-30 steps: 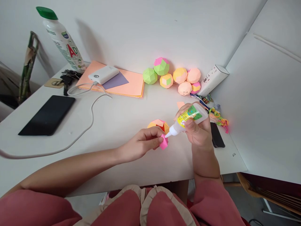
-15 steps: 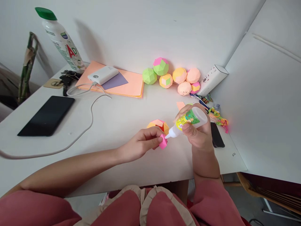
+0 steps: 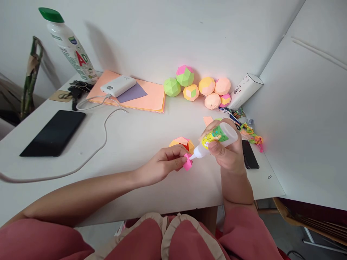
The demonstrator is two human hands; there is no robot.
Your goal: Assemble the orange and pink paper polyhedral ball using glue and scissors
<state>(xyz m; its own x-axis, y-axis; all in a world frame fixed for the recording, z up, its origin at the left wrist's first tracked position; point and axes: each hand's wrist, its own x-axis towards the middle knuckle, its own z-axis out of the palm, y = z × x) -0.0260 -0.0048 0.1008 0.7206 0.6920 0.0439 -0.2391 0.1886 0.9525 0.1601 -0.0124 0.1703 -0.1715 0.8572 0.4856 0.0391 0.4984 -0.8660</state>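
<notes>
Between the thumb and fingers of my left hand [image 3: 165,162] is a small folded pink paper piece [image 3: 187,164]. My right hand [image 3: 229,153] is wrapped round a clear glue bottle [image 3: 217,139] with a yellow and green label, tilted with its white nozzle down to the left. The nozzle tip is at the upper edge of the pink piece; whether glue is coming out is too small to tell. Just behind my left fingers sits a partly built paper ball [image 3: 181,141] in orange and pink, with a red gap in it, its lower part hidden.
Several finished paper balls [image 3: 185,76] stand along the wall, beside a white tube [image 3: 247,92]. At left are orange paper sheets [image 3: 149,95], a white power bank [image 3: 118,86], its cable [image 3: 104,139], a tablet [image 3: 54,133] and a bottle [image 3: 72,47]. A phone [image 3: 249,155] lies right of my right hand.
Very little differs. The glue bottle and the pink paper piece have shifted slightly to the left, with the nozzle still at the piece.
</notes>
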